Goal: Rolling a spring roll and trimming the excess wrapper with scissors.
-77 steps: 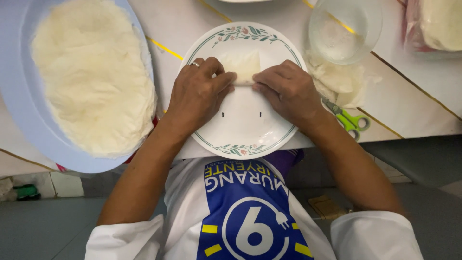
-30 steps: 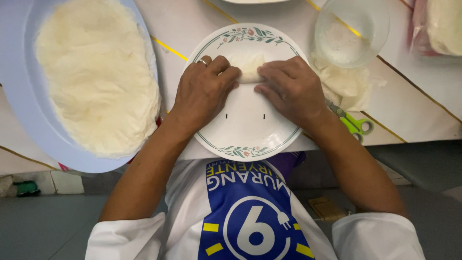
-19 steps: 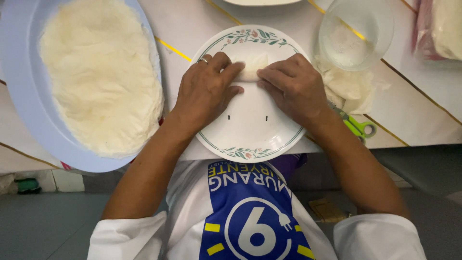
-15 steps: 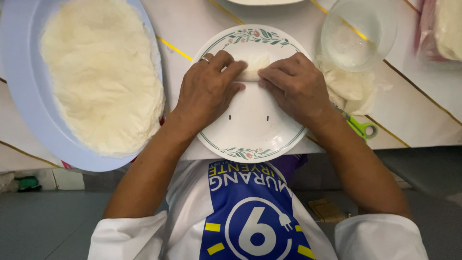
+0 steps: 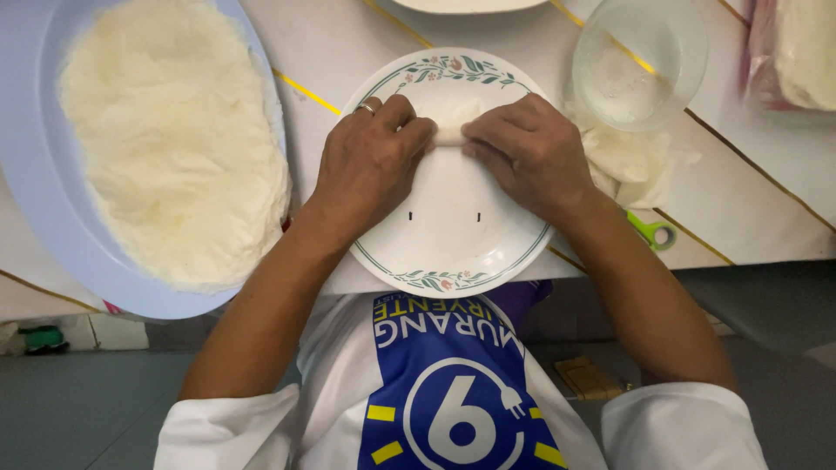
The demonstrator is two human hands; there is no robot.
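Observation:
A white plate with a green floral rim [image 5: 453, 252] lies at the table's near edge. On it is a thin pale wrapper rolled into a small log [image 5: 450, 130]. My left hand [image 5: 370, 161], a ring on one finger, presses on the roll's left end. My right hand [image 5: 527, 152] presses on its right end. Both sets of fingers curl over the roll and hide most of it.
A large blue platter [image 5: 52, 218] heaped with white, fluffy filling [image 5: 170, 139] sits at the left. A clear bowl of liquid [image 5: 636, 61], a pile of pale wrappers [image 5: 627, 161] and green-handled scissors [image 5: 651, 231] are at the right. A plastic bag [image 5: 797, 48] lies far right.
My fingers have rolled the wrapper a little farther up the plate into a tighter roll. The view has shifted slightly.

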